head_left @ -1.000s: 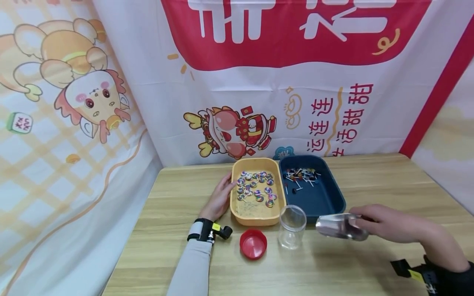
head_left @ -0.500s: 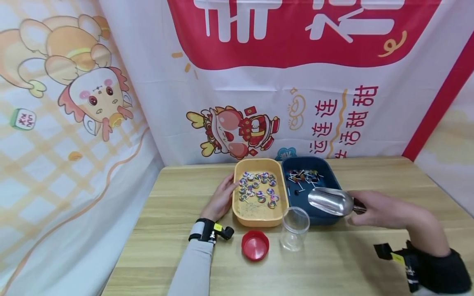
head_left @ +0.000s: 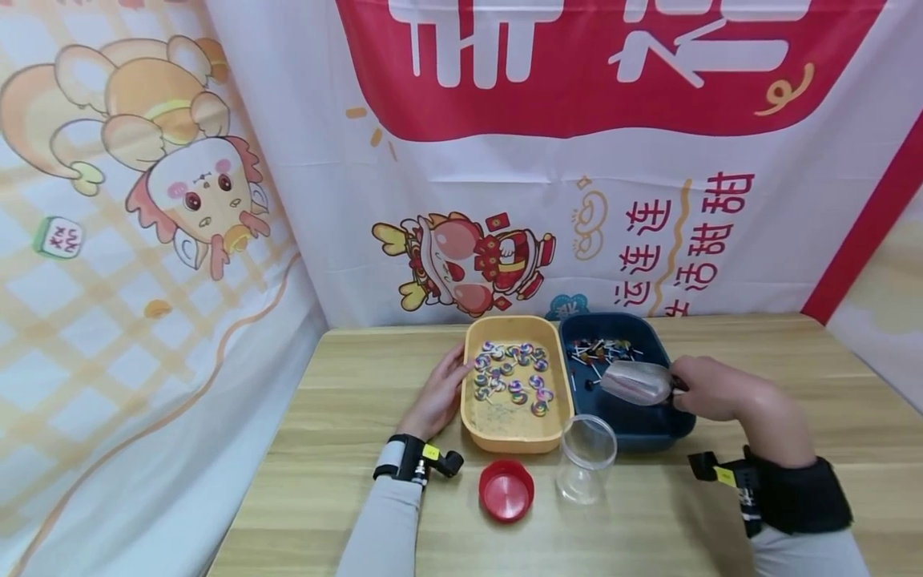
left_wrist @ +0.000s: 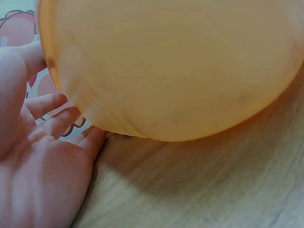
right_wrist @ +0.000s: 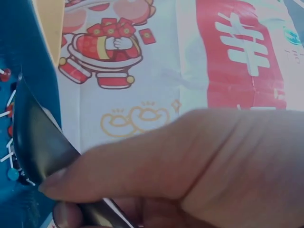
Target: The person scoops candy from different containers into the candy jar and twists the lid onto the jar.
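Note:
My right hand (head_left: 710,387) grips a shiny metal scoop (head_left: 638,381) and holds it inside the dark blue tray (head_left: 671,429), its mouth towards the small lollipops (head_left: 597,350) heaped at the tray's far end. In the right wrist view the scoop (right_wrist: 35,142) shows as a dark curved blade under my thumb. My left hand (head_left: 441,393) rests with straight fingers against the left wall of the yellow tray (head_left: 512,438), which holds several swirl lollipops (head_left: 513,377). The left wrist view shows that palm (left_wrist: 38,161) beside the yellow tray wall (left_wrist: 171,71).
A clear plastic jar (head_left: 586,458) stands open in front of the two trays, with its red lid (head_left: 507,490) lying to its left. All sit on a wooden table (head_left: 346,449) backed by a printed banner (head_left: 505,160).
My right hand has carried the scoop from near the jar, up and back into the blue tray, towards the lollipops. The left hand has stayed on the yellow tray.

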